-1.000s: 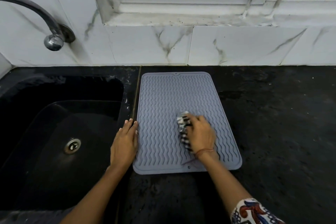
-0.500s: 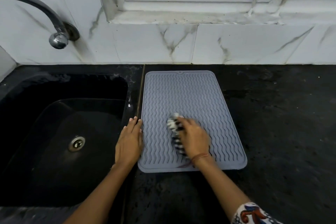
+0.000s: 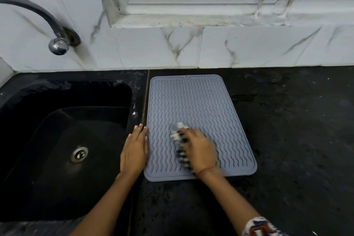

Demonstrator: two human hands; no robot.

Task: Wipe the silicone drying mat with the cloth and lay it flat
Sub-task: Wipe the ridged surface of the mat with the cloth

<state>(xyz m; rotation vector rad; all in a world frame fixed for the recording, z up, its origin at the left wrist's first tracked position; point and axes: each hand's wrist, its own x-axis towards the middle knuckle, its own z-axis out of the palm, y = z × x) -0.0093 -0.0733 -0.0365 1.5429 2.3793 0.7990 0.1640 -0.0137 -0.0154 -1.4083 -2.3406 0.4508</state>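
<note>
Right hand clamped on striped cloth scrubbing silicone drying mat; left hand, fingers flat and together, steadies its sink-side edge, lest rubbing skid the mat toward the sink.

My left hand lies flat, palm down, fingers straight and together, pointing away from me, forearm bare. My right hand sits just to its right, curled with the knuckles up, fingers closed over a bunched cloth, and blurred. A thin band circles the right wrist; a patterned sleeve covers the forearm near the elbow.
</note>
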